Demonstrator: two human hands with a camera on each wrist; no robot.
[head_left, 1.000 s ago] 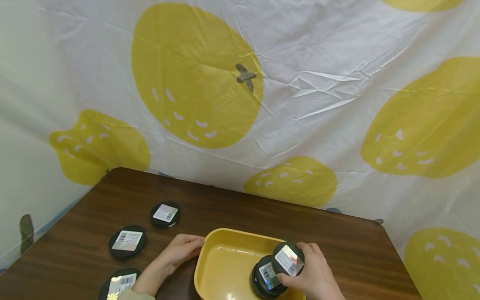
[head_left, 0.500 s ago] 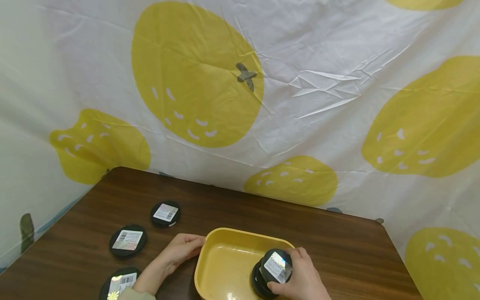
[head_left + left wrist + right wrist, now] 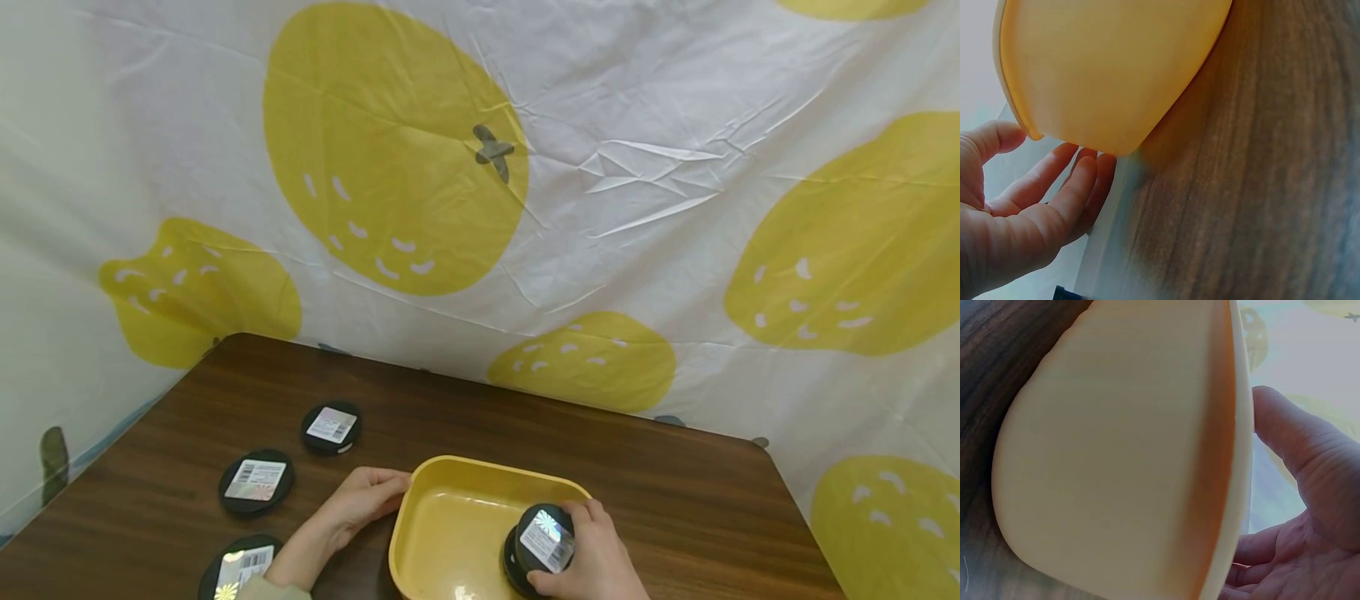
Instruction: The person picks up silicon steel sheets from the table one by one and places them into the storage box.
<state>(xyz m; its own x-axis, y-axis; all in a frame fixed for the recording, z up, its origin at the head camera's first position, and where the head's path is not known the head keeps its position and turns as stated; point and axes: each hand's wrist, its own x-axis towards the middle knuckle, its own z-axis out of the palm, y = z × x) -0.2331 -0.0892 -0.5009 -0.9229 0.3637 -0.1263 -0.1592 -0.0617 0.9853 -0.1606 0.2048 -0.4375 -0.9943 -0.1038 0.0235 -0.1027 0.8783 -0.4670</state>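
In the head view, a yellow plastic basin (image 3: pixel 491 468) stands at the table's front. My left hand (image 3: pixel 363 504) holds its left side, thumb at the rim and fingers against the outer wall in the left wrist view. My right hand (image 3: pixel 596 550) reaches over the right rim and grips a flat, round black disc (image 3: pixel 546 540) by its edge. A white and shiny label covers that disc's top. Beneath it, inside the basin, lies another black disc (image 3: pixel 513 567), mostly hidden. In the right wrist view, the basin wall hides the discs and part of the right fingers.
Left of the basin, three similar labelled discs lie on the brown wooden table (image 3: pixel 465 408): a far disc (image 3: pixel 331 427), a middle disc (image 3: pixel 256 482) and a near disc (image 3: pixel 240 569), partly behind the left forearm. A lemon-print curtain (image 3: pixel 600 250) hangs behind the table.
My right hand has moved left and down with its disc, from over the right rim to the top of the disc in the basin. The left hand has stayed in place.
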